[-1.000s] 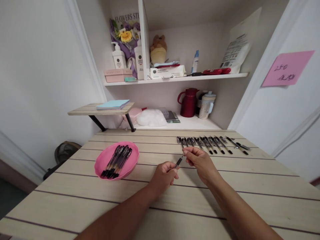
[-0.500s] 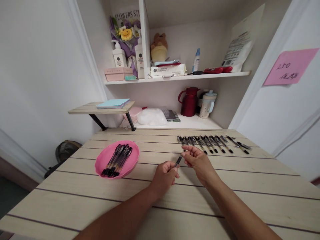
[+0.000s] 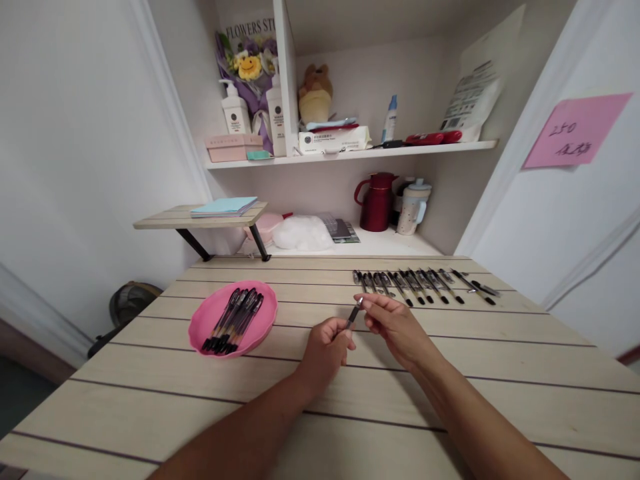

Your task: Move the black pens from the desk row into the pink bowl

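My left hand (image 3: 325,345) is closed around a dark pen barrel (image 3: 353,315), which slants up to the right over the table. At the barrel's upper end sits a small silver tip (image 3: 359,303), pinched between the thumb and forefinger of my right hand (image 3: 397,327). Whether the tip is fully seated on the barrel cannot be made out. Just beyond my right hand lies a row of pen parts (image 3: 430,285), black-capped with clear and yellowish pieces. To the left, a pink scalloped bowl (image 3: 267,325) holds several black pens (image 3: 237,320).
The slatted wooden table (image 3: 280,427) runs back to a white shelf unit. On the left a small raised shelf (image 3: 173,217) carries blue paper (image 3: 225,207). A red jug (image 3: 377,202), a pale cup (image 3: 413,208) and a white plastic bag (image 3: 303,233) stand behind the table.
My right fingers have moved slightly left onto the end of the barrel, and the silver tip now shows there. My left hand keeps its hold. The view has shifted a little.
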Available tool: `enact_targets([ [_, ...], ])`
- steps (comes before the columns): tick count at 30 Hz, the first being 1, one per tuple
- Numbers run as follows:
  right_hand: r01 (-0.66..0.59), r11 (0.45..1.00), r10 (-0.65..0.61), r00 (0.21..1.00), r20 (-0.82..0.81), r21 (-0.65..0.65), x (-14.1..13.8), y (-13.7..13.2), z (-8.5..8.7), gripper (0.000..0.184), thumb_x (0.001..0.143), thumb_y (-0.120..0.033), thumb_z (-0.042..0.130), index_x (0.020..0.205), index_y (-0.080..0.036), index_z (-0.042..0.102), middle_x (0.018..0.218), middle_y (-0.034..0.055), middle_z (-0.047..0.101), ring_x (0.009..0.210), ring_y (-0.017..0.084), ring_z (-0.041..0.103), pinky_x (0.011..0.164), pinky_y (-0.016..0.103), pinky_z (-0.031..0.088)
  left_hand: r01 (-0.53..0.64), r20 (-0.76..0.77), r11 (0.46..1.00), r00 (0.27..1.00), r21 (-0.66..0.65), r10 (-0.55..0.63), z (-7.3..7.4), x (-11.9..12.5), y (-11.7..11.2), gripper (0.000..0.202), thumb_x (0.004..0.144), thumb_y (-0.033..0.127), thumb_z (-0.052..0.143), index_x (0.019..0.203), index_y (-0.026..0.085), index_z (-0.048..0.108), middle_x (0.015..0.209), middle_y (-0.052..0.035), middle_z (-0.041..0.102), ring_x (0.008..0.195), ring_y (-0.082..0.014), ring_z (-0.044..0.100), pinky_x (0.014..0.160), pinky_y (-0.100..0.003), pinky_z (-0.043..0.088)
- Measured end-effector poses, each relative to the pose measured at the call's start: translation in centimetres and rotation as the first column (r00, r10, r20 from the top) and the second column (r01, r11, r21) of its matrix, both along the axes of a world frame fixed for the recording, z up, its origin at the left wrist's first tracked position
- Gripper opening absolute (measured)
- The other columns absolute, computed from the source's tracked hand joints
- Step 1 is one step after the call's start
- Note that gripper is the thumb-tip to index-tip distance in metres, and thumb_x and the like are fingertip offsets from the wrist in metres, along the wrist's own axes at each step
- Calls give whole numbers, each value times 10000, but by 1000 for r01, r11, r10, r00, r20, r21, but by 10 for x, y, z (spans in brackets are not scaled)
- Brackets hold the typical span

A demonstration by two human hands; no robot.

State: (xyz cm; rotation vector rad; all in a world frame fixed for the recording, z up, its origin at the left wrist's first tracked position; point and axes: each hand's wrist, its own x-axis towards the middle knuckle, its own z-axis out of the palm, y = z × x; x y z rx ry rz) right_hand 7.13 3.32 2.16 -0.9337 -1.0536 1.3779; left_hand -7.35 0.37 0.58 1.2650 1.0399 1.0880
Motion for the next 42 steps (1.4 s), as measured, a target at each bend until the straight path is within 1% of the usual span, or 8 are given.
enact_targets([
  [5, -2, 1000, 2, 1000, -24, -21, -1, 2, -2, 315, 578, -372, 735, 803, -167, 652, 607, -23, 541, 472, 62, 412, 421, 214, 251, 9, -19, 1000, 1000, 1, -9, -2, -1, 0, 205, 709, 268, 500, 854, 148, 581, 599, 30, 534, 387, -39, 373, 402, -179, 292],
  [11, -22, 999, 22, 1000, -16, -27, -1, 0, 0, 260, 594, -361, 727, 736, -175, 613, 569, -46, 493, 456, 55, 386, 411, 204, 230, -10, -92, 998, 996, 54, 15, -8, -3, 2, 174, 728, 274, 490, 801, 147, 584, 615, 29, 534, 422, -47, 394, 415, -183, 297],
  [17, -18, 1000, 18, 999, -32, 10, -1, -2, 3, 277, 585, -362, 732, 754, -174, 617, 651, -27, 532, 476, 53, 389, 426, 208, 243, 33, -19, 999, 999, 20, -33, -1, -2, -1, 210, 726, 268, 499, 879, 147, 575, 613, 33, 532, 395, -38, 369, 398, -176, 290],
  [21, 4, 1000, -4, 1000, -10, 7, -1, -1, 1, 277, 585, -365, 732, 736, -170, 606, 596, -39, 499, 464, 54, 383, 423, 208, 230, 45, 2, 999, 999, 25, -45, -1, -2, -1, 211, 723, 273, 508, 873, 141, 576, 609, 30, 531, 396, -34, 369, 398, -172, 281],
  [27, -4, 1000, 4, 1000, 23, 22, 1, 0, 0, 285, 590, -388, 722, 722, -172, 591, 573, -45, 498, 460, 60, 382, 423, 214, 226, 69, 9, 998, 998, 8, -69, -1, -4, 0, 230, 720, 276, 520, 893, 141, 586, 608, 29, 539, 394, -32, 367, 404, -177, 280],
  [30, -14, 1000, 13, 999, 48, 23, 1, -1, 1, 288, 598, -401, 715, 698, -173, 571, 522, -49, 473, 454, 68, 376, 427, 214, 231, 80, 2, 997, 997, 2, -80, 0, -4, 0, 219, 722, 274, 521, 878, 136, 589, 611, 27, 540, 398, -32, 366, 404, -177, 279],
  [36, -49, 998, 47, 997, 64, 35, 1, -3, 3, 268, 623, -392, 699, 710, -183, 556, 512, -45, 476, 464, 76, 386, 442, 211, 243, 78, 50, 997, 996, -1, -78, 1, -3, -3, 235, 724, 295, 523, 885, 133, 581, 609, 26, 537, 397, -30, 355, 396, -174, 262],
  [42, -49, 998, 44, 993, 108, 41, 2, -3, 3, 289, 607, -409, 707, 689, -181, 549, 479, -48, 464, 447, 79, 371, 434, 216, 239, 69, 43, 997, 997, -19, -68, 2, -2, -3, 241, 713, 303, 539, 880, 135, 580, 608, 26, 542, 398, -30, 349, 397, -175, 264],
])
